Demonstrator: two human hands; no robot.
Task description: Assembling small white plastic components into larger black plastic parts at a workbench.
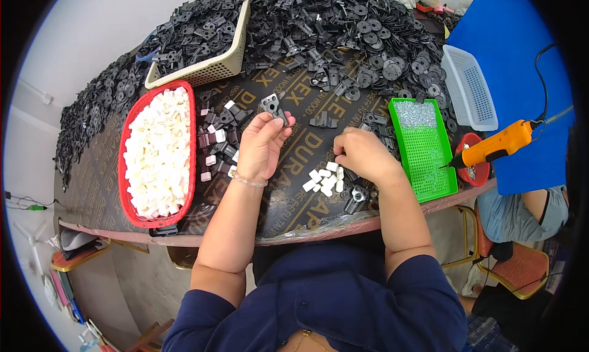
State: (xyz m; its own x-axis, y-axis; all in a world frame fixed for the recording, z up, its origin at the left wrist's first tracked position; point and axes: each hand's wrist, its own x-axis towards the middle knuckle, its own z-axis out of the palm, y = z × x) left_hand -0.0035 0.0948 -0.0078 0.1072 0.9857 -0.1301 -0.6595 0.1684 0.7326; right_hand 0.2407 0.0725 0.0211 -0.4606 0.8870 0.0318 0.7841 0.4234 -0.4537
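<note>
My left hand (262, 140) pinches a black plastic part (272, 103) with round holes, raised over the dark table. Across from it, my right hand (367, 154) is closed, its fingers curled and turned down; whatever they hold, if anything, is hidden. Several small white blocks (327, 179) lie just in front of the right hand. Black parts (357, 198) sit beside that forearm. Between and beyond the hands rests a small group of black parts (323, 120). More black parts (224, 146), some with white blocks fitted, are piled left of my left hand.
A red basket (124, 183) of white blocks stands at left, a beige basket (205, 72) of black parts behind it. Black parts heap (319, 27) across the back. At right are a green tray (423, 156) with small metal pieces, an orange electric screwdriver (496, 145), a red bowl (481, 171) and a clear basket (469, 88).
</note>
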